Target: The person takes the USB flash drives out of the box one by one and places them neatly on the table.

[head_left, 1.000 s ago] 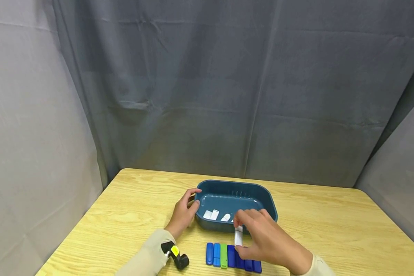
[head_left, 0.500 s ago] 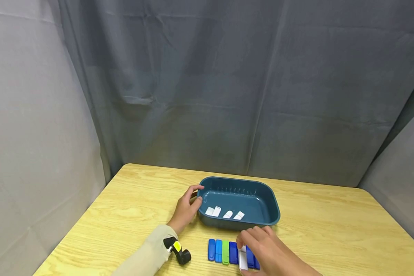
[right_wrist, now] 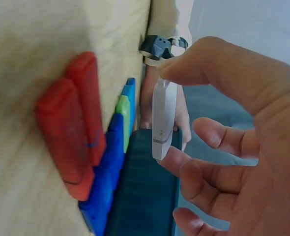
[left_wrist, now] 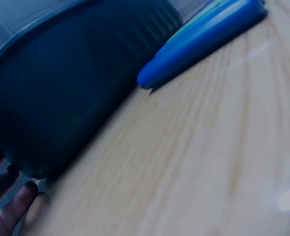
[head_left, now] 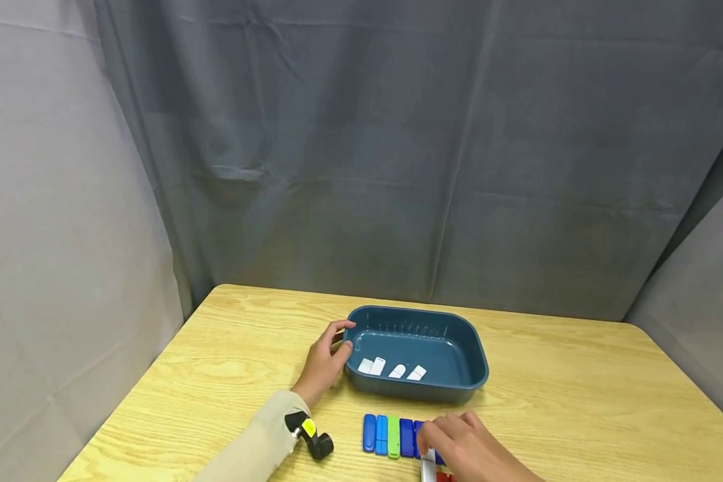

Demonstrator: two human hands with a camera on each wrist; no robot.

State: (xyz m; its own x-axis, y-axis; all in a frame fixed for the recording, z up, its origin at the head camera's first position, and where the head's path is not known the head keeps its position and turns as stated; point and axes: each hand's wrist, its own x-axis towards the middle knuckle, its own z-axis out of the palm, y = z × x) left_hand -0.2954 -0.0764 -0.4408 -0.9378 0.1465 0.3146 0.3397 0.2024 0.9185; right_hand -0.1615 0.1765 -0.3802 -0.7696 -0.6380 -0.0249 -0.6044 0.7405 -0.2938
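Note:
My right hand pinches a white USB stick between thumb and fingertips. It hovers over the near end of a row on the table, where two red USB sticks lie beside several blue sticks. A lime green stick and lighter blue ones sit further left in that row. My left hand grips the left end of a dark teal plastic bin, a finger over its rim and the thumb at its edge. Inside the bin lie several white sticks along the near side.
The wooden table extends to both sides of the bin. A grey curtain hangs behind it, with light cloth panels left and right. A black camera mount sits on the left wrist.
My right hand has moved the white USB stick from the bin's near edge down toward the person, past the blue row. The red sticks have come into view. My left hand keeps its place.

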